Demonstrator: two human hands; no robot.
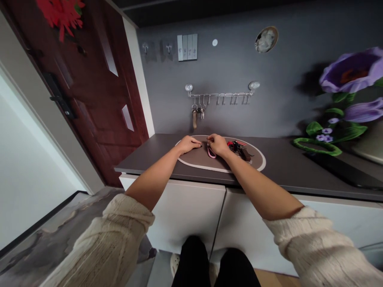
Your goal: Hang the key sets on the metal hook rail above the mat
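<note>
The right hand (218,145) is pinching a pink loop (211,154) on the oval mat (257,160), while the left hand (188,144) is lying flat and empty just beside it. A bunch of keys (239,148) is sitting right of them, below the hook rail (220,95).

Bare counter (149,157) lies open left of the mat (259,161). A key pile (239,149) crowds the mat just beside the right hand (218,145). Behind, keys (198,112) hang from a rail (220,95). Flowers (326,137) block the far right.
</note>
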